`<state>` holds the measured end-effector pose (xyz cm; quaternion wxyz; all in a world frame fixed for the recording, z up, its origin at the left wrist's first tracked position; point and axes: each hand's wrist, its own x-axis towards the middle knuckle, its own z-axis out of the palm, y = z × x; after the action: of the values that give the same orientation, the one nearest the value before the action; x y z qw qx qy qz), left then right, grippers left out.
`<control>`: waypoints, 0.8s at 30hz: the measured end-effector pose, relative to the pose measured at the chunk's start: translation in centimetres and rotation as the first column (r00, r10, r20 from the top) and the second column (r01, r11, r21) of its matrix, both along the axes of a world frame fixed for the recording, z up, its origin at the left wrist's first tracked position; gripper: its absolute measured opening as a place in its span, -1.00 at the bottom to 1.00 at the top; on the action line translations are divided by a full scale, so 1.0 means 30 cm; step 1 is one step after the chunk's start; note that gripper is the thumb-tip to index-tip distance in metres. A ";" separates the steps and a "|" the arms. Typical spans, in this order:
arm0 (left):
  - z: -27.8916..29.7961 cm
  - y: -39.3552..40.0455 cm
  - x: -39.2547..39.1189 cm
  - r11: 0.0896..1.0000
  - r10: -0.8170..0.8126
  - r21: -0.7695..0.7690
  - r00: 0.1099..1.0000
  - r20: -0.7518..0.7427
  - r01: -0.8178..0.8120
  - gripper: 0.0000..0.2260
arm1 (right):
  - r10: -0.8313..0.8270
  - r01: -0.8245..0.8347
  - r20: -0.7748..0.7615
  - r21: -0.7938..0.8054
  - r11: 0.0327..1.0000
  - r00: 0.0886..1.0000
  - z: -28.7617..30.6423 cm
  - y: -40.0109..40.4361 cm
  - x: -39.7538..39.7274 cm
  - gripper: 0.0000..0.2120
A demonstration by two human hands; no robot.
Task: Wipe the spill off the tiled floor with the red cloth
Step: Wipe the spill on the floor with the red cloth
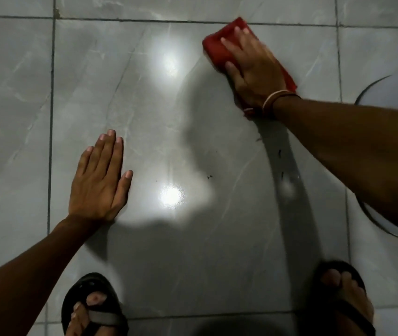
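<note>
My right hand (253, 69) presses flat on the folded red cloth (219, 48) at the far right of a large grey marbled tile (144, 117); the cloth shows beyond my fingertips and along the hand's right side. A wet sheen with a few small dark specks (209, 177) lies on the tile nearer to me, below the cloth. My left hand (101, 180) rests flat on the floor at the left, fingers together, holding nothing.
A pale round object with a dark rim (392, 90) sits on the floor at the right edge, partly behind my right forearm. My feet in dark sandals (93, 309) (343, 294) stand at the bottom. Two bright light reflections gleam on the tile.
</note>
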<state>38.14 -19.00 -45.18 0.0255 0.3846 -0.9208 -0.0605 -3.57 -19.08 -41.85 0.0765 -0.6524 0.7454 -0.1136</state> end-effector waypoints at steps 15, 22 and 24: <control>-0.003 -0.001 0.001 1.000 -0.001 -0.005 1.000 -0.007 0.001 -0.38 | 0.883 -0.883 0.070 -0.048 0.467 0.463 -0.051 0.398 0.289 -0.57; -0.003 0.000 0.006 1.000 0.004 0.024 1.000 -0.009 -0.004 -0.37 | -0.085 0.085 -0.026 0.002 0.996 0.996 0.001 0.215 0.131 -0.44; -0.001 -0.001 0.003 1.000 0.002 0.023 1.000 -0.016 -0.001 -0.37 | 0.005 -0.006 -0.018 -0.012 1.000 1.000 -0.016 0.425 0.250 -0.43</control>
<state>38.22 -19.03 -45.20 0.0285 0.3850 -0.9195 -0.0743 3.94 -6.32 -42.33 0.0661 -0.6559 0.7435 -0.1123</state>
